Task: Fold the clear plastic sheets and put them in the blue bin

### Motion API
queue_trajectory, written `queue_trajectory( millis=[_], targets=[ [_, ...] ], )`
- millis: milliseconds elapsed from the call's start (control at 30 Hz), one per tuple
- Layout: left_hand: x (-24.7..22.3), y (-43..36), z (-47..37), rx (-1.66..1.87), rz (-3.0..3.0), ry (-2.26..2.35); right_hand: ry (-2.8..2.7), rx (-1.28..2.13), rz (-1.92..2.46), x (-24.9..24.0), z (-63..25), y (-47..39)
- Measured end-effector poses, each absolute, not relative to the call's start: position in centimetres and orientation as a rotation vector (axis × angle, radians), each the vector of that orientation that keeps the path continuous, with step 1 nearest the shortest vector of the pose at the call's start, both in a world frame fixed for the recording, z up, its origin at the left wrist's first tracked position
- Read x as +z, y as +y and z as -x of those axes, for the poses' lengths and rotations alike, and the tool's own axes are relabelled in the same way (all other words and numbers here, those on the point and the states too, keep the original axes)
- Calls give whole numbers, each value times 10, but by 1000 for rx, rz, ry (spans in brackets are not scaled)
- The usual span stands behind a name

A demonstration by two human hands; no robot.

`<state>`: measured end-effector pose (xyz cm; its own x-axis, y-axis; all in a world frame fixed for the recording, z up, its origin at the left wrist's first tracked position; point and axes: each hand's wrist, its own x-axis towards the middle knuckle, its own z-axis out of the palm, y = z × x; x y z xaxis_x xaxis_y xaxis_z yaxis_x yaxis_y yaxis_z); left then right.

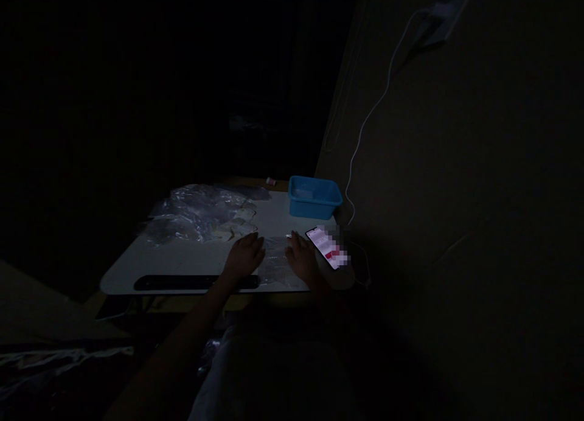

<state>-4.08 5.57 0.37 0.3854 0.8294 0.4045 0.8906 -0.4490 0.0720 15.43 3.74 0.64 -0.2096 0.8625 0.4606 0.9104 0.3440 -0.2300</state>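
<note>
A clear plastic bag (276,264) lies flat at the front of the white table (182,260), between my two hands. My left hand (245,255) rests at the bag's left side, palm down, fingers slightly spread. At the bag's right side is my right hand (301,257), its fingers apart and pointing away from me. Neither hand appears to grip anything. A lit phone (325,246) lies just right of my right hand. The scene is very dark, so fine finger detail is faint.
A heap of crumpled clear plastic (201,208) covers the back left of the table. The blue basin (312,209) stands at the back right, near a small pink-and-white item (271,181). A white cable (360,135) hangs from a wall socket. The black strip (177,282) lines the front edge.
</note>
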Motion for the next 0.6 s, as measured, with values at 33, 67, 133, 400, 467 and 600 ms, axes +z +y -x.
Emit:
queue_trajectory(
  millis=[33,67,133,400,467,600],
  targets=[
    [4,56,41,-594,2477,-1555,-2084,-118,1563,6,-154,38],
    [4,56,41,-600,2474,-1554,-2065,-116,1587,6,-154,39],
    [4,56,41,-592,2470,-1550,-2032,-111,1629,4,-154,40],
    [3,57,41,-598,2470,-1553,-2042,-94,1551,6,-155,38],
    [3,57,40,-629,2476,-1566,-2057,-66,1529,7,-155,37],
    [3,56,39,-678,2486,-1579,-2052,-48,1536,7,-155,37]
  ],
)
